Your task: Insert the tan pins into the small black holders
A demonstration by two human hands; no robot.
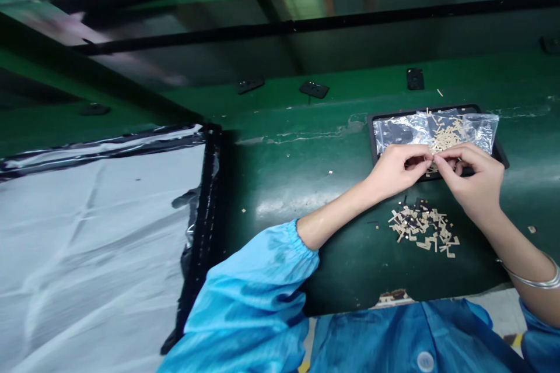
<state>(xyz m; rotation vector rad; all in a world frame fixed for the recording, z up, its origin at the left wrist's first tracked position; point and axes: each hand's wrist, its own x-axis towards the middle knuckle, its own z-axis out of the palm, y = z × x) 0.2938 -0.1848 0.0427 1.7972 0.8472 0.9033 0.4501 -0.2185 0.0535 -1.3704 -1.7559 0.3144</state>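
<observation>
My left hand [401, 168] and my right hand [476, 175] meet over the near edge of a black tray [373, 145], fingertips pinched close together. Whatever they pinch is too small and covered to name. Inside the tray lies a clear plastic bag [400, 129], with a heap of small beige pieces [447, 133] on and around it. Just below my hands, a loose pile of beige and dark strips [422, 226] is spread on the green table [301, 186].
Small black plastic parts [314, 89] and another black part [415, 78] lie along the table's back. At left, a black-edged surface [207, 186] bears a white sheet [96, 245]. A green frame with dark glassy panels [371, 35] rises behind. Scattered scraps dot the table.
</observation>
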